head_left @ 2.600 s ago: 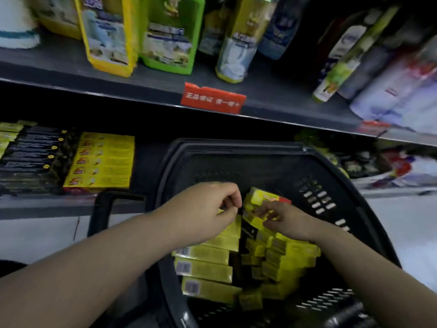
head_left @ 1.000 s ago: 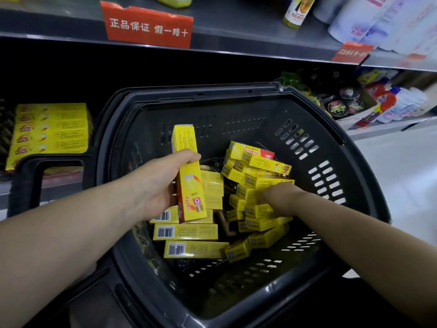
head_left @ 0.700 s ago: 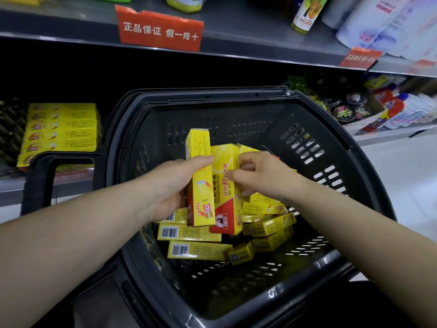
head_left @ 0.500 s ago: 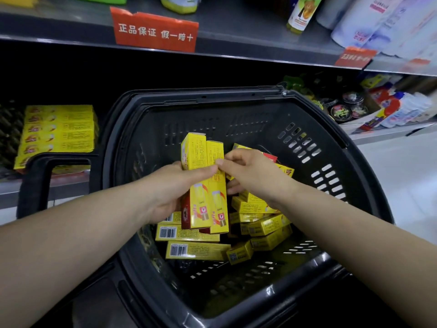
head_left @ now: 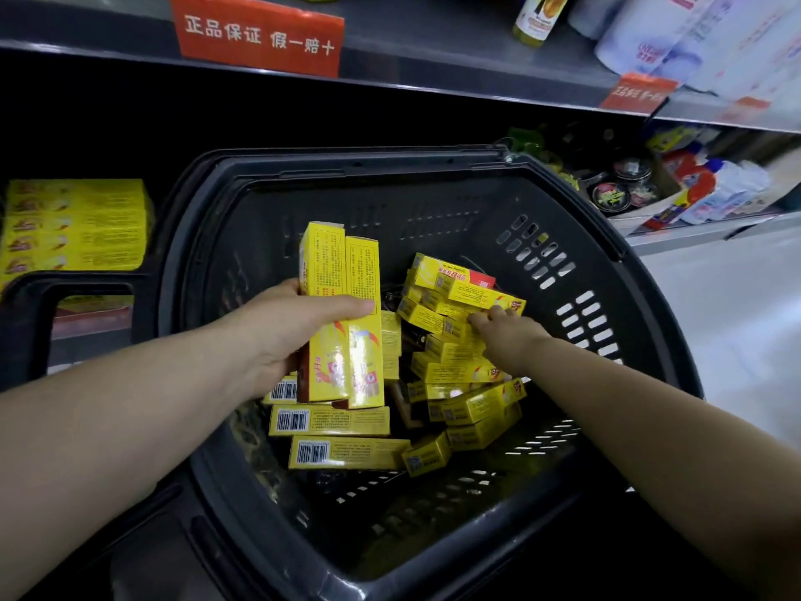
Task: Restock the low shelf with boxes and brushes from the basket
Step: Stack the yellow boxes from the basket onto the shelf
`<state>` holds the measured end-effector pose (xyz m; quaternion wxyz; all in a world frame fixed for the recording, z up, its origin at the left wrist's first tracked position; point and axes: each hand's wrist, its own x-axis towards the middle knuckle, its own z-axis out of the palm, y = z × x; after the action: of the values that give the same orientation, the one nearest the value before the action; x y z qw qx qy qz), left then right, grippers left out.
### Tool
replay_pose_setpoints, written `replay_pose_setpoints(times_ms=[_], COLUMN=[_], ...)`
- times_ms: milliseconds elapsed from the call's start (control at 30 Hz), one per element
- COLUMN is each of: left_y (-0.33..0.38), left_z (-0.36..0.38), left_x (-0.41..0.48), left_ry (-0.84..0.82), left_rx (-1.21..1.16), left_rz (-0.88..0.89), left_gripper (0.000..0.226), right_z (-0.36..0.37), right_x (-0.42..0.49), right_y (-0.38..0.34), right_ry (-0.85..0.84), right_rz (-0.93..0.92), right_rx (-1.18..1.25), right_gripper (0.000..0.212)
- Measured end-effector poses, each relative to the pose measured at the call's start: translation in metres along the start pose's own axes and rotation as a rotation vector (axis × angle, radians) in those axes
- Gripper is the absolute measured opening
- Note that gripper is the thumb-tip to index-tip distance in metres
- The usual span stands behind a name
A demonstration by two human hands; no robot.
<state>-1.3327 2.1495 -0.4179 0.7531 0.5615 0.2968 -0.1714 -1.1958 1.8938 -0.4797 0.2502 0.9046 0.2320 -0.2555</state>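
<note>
A black plastic basket (head_left: pixel 607 236) stands in front of the low shelf (head_left: pixel 86 323). Several yellow boxes (head_left: pixel 338 420) lie in it, some flat at the left, others heaped at the right. My left hand (head_left: pixel 281 331) grips two long yellow boxes (head_left: pixel 342 323) upright, side by side, over the basket's middle. My right hand (head_left: pixel 503 331) reaches into the right-hand heap (head_left: pixel 455 362), fingertips on a box near its top. A stack of the same yellow boxes (head_left: pixel 78 227) sits on the low shelf at the left. No brushes are visible.
The basket's handle (head_left: pixel 39 292) juts out at the left, in front of the shelf. An upper shelf with red price tags (head_left: pixel 255 32) and bottles (head_left: pixel 537 15) overhangs. Round tins (head_left: pixel 615 193) and packets fill the low shelf at the right. Pale floor lies to the right.
My right hand passed a second yellow box into my left hand, which now holds two, then let go and reached back down into the right-hand heap.
</note>
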Motion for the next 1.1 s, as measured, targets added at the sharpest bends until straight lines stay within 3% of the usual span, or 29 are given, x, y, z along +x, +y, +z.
replay_pose_setpoints(times_ms=[133, 367, 467, 567, 633, 767, 867, 1100], left_y=[0.0, 0.001, 0.001, 0.002, 0.003, 0.006, 0.006, 0.008], left_z=[0.001, 0.0, -0.001, 0.0, 0.002, 0.004, 0.005, 0.005], left_x=[0.0, -0.002, -0.002, -0.002, -0.002, -0.005, -0.007, -0.013], left_ry=[-0.002, -0.015, -0.017, -0.027, -0.045, -0.094, -0.113, -0.115], left_rx=[-0.002, -0.021, -0.018, -0.022, -0.027, -0.046, -0.069, -0.134], left_rz=[0.001, -0.014, -0.023, -0.009, 0.0, 0.004, -0.013, 0.001], left_gripper=[0.048, 0.031, 0.022, 0.019, 0.025, 0.039, 0.045, 0.049], right_z=[-0.003, -0.019, -0.046, -0.08, -0.099, -0.113, -0.113, -0.113], right_x=[0.007, 0.001, -0.011, -0.029, -0.045, -0.061, -0.062, -0.061], right_y=[-0.006, -0.02, -0.029, -0.036, -0.043, -0.058, -0.066, -0.075], right_ry=[-0.008, 0.053, 0.198, 0.422, 0.381, 0.131, 0.037, -0.053], right_rz=[0.022, -0.047, -0.022, -0.054, -0.112, -0.137, -0.122, -0.139], right_rx=[-0.061, -0.022, 0.044, 0.36, 0.66, 1.268, 1.441, 1.54], right_gripper=[0.068, 0.051, 0.051, 0.041, 0.037, 0.038, 0.046, 0.057])
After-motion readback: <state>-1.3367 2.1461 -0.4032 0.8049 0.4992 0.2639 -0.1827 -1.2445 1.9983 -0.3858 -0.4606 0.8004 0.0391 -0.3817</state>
